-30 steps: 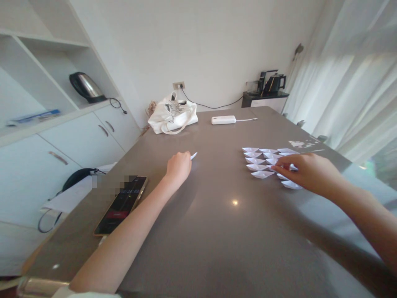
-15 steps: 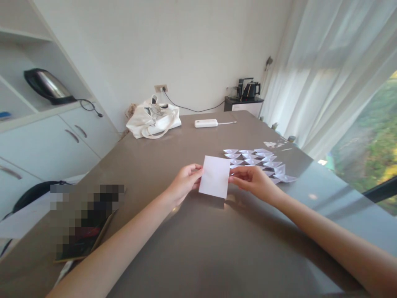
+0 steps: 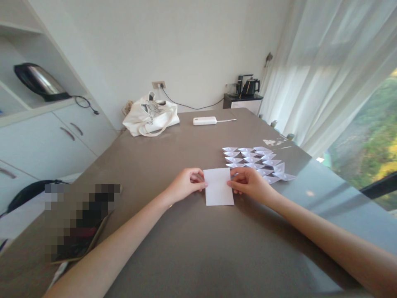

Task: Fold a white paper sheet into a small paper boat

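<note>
Paper [image 3: 218,188] | between left hand [image 3: 189,184] and right hand [image 3: 248,182] | edges pinched

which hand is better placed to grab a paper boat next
Most likely the right hand: it is nearest the paper boats, while the left hand sits across the white sheet from them. Both hold the sheet, though.

No readable text, no legible numbers
</note>
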The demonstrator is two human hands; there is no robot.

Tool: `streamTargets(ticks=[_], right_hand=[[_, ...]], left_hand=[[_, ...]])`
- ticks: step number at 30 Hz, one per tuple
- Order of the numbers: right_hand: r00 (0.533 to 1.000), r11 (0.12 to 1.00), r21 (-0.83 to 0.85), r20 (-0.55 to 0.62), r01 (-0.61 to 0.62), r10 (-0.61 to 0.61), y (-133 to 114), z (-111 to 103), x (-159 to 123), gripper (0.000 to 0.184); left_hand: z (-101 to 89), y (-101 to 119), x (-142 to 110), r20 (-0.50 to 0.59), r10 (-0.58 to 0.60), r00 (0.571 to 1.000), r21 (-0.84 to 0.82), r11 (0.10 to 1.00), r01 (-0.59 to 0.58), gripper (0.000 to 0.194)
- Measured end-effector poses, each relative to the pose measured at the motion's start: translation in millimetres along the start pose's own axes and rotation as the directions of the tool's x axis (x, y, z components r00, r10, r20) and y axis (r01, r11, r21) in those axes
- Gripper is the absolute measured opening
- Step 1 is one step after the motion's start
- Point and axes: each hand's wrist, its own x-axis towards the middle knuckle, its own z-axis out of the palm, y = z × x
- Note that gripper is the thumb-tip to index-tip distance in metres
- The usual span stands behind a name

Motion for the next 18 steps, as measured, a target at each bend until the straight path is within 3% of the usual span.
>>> streamTargets(ticks=[4,9,14,18], right_hand=[[0.998,0.999,-0.006,0.038,0.048,-0.048,2.9,-0.4,1.1,0.019],[0.991,0.982,-0.147,0.084,0.117,-0.106,4.9,-3.6,1.0,0.018],[0.979,0.892,-0.404,0.083,0.203,-0.185,1.1,-4.2,-0.9,0.021],[0.968,0.827,-0.502,0.120,0.252,-0.222,-4.7,-3.9,-3.3,0.023]], left_hand=[[-6.2,-5.0,2.8,0.061,0.107,0.992,0.079,0.991,-0.112,0.019],[-9.5,-4.4,1.7,0.145,0.163,0.976,0.167,0.968,-0.187,0.004],[-9.8,1.4,-1.7,0.205,0.167,0.964,0.307,0.925,-0.225,0.007],[-10.3,3.7,-3.0,0.233,0.207,0.950,0.377,0.881,-0.285,0.009]])
